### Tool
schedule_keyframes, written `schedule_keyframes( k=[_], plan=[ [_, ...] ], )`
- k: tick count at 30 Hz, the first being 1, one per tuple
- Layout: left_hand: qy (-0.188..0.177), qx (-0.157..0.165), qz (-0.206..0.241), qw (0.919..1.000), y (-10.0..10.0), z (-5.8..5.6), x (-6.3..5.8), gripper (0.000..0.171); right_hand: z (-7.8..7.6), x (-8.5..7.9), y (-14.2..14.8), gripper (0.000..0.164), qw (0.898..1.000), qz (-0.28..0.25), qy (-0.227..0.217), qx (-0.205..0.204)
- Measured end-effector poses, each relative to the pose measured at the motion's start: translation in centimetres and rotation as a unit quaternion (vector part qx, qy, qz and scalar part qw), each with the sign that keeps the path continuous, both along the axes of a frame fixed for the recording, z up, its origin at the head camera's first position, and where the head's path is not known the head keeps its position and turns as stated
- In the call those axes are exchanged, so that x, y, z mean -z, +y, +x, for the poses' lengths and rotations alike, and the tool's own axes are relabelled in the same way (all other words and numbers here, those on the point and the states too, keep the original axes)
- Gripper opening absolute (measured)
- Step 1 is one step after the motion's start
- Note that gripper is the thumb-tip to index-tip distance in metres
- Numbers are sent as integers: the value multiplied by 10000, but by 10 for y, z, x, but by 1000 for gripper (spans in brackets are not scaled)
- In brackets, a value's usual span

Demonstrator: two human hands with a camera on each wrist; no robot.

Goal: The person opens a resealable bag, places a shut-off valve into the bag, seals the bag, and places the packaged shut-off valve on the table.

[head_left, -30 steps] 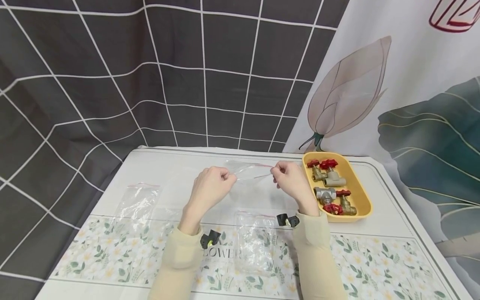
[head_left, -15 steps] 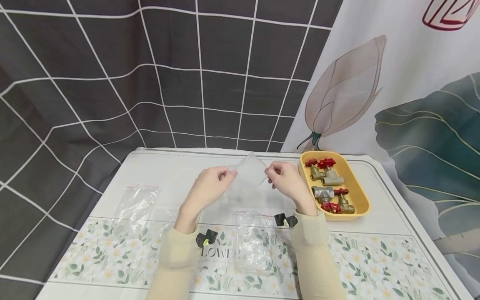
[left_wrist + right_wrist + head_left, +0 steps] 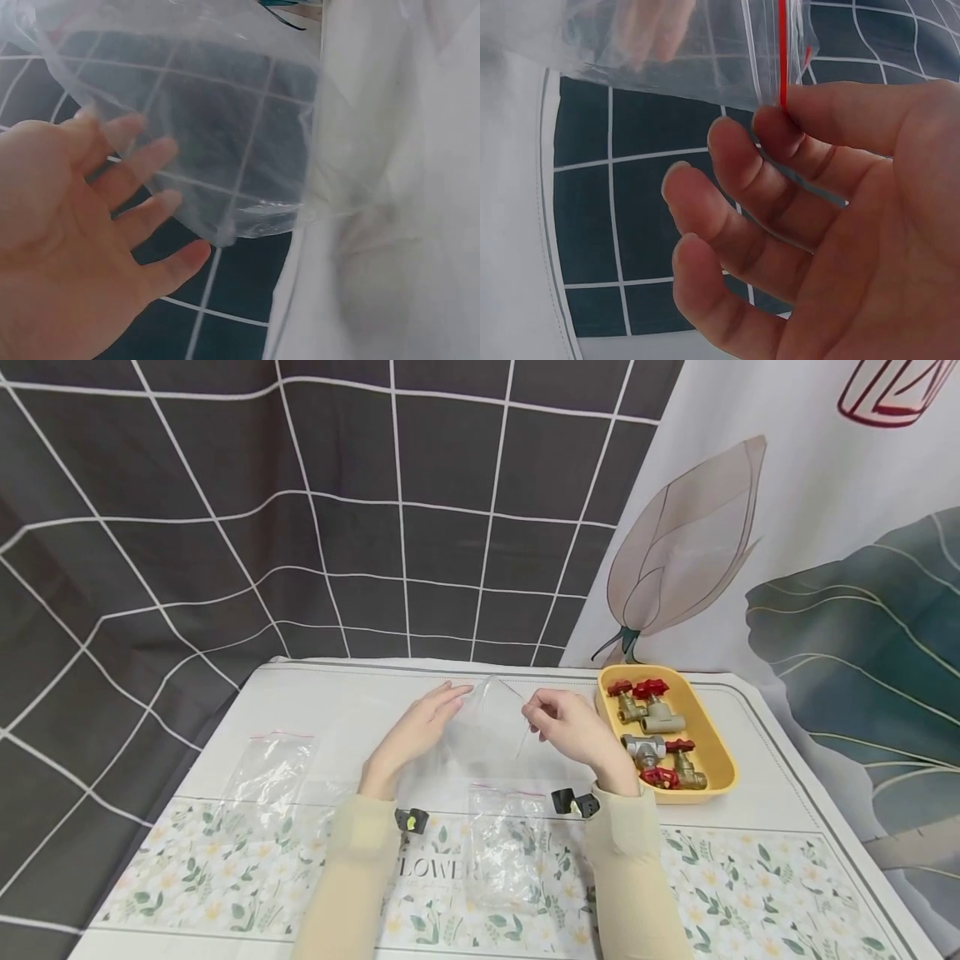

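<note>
A clear zip-lock bag (image 3: 697, 52) with a red line along its mouth hangs over the far part of the table. My right hand (image 3: 573, 731) pinches its red-lined edge between thumb and forefinger, with the other fingers loosely bent. On the other side of the bag, my left hand (image 3: 420, 731) has its fingers extended and spread, right at the film. In the left wrist view those fingers (image 3: 142, 172) overlap the see-through bag, and nothing is gripped in the palm.
Two more clear zip-lock bags lie flat: one bag (image 3: 272, 768) at left, another bag (image 3: 506, 852) in front of my hands. At right stands a yellow tray (image 3: 720, 760) holding several valves (image 3: 662, 714) with red handles. A dark gridded curtain (image 3: 337, 510) rises behind the table.
My left hand has let go of the bag and straightened its fingers. The bag has swung round from a stretched strip to hang from my right hand, which has shifted slightly left.
</note>
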State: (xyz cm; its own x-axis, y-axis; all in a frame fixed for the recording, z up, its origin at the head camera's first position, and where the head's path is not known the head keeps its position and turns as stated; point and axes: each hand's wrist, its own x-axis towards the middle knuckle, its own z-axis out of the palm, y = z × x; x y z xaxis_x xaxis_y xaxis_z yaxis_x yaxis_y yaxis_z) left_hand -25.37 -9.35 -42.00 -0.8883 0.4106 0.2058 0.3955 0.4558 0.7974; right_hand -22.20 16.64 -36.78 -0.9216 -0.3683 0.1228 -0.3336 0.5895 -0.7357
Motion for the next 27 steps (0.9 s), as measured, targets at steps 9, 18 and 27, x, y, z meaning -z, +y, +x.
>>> schedule_keyframes(
  k=[9,18,27],
  plan=[
    [-20,-41,248,9997,8,-5,12,27,0,1,6,19,10000,-94,-32,5],
    [16,-162,300,9994,11,-7,14,25,-3,-5,21,18,9989,-420,-7,215],
    [17,-180,237,9996,11,-6,14,27,-9,-2,69,25,9944,-172,-566,875]
  ],
)
